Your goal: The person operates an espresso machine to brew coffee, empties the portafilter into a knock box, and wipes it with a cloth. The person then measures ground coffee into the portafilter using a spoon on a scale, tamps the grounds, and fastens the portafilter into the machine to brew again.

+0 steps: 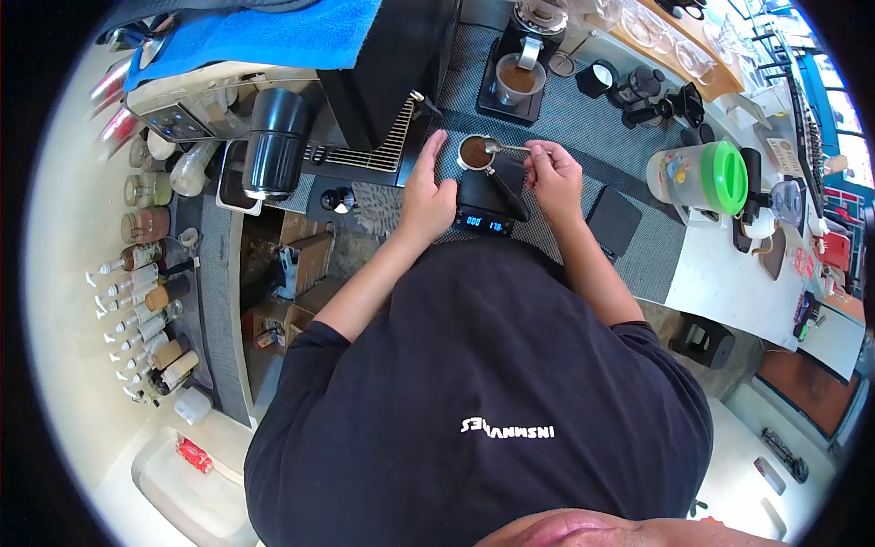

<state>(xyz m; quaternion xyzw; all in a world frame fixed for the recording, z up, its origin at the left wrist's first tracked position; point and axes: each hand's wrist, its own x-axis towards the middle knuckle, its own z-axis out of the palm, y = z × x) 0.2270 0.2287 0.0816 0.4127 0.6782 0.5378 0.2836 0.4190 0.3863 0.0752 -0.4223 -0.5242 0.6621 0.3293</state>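
A portafilter [489, 170] filled with brown coffee grounds [475, 152] rests on a black digital scale [471, 192], its dark handle pointing toward me. Blue digits glow on the scale's display. My right hand [553, 176] pinches a metal spoon [512, 148], whose tip is at the grounds inside the basket. On the other side, my left hand [429, 196] is held upright beside the scale with its fingers stretched out and nothing in it. Beyond them, a coffee grinder [530, 36] has a cup of grounds [519, 80] under its spout.
An espresso machine [360, 100] with a blue towel [264, 41] on top stands at the left. A black tumbler [276, 137] is beside it. To the right are a green-lidded container [725, 180] and a dark flat pad [613, 220]. Several pump bottles line the left wall.
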